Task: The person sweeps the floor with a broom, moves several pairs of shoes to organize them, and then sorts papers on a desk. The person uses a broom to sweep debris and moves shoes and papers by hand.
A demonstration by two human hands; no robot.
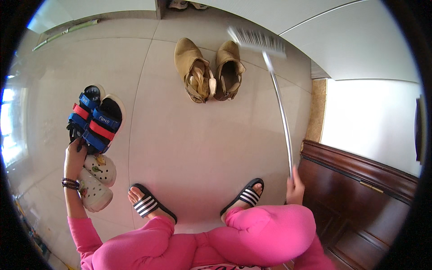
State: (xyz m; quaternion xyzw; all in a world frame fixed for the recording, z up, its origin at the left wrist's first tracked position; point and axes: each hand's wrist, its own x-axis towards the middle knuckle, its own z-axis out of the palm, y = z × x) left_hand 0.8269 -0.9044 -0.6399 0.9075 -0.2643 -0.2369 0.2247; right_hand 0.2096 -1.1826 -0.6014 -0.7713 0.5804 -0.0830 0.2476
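Observation:
My left hand (75, 157) holds a pair of sports sandals (107, 119) by the heel end. They are black inside, with blue and red straps and pale soles. White clogs (96, 199) with dotted holes and small charms stand on the floor beside my left wrist. At the right, my right hand (296, 189) grips the metal handle of a broom (281, 108). The broom's bristle head (258, 40), blurred, is at the far side by the boots. A tan left ankle boot (185, 59) and a matching right boot (228, 52) stand ahead, toes pointing away; the left has crumpled cloth-like material inside.
Black slides with white stripes (146, 204) are on my feet. White cabinet fronts (357, 44) line the far right. Sneakers (178, 4) show in a gap at the top. A green bamboo-like stick (67, 32) lies far left. A dark wooden door (337, 202) is at right.

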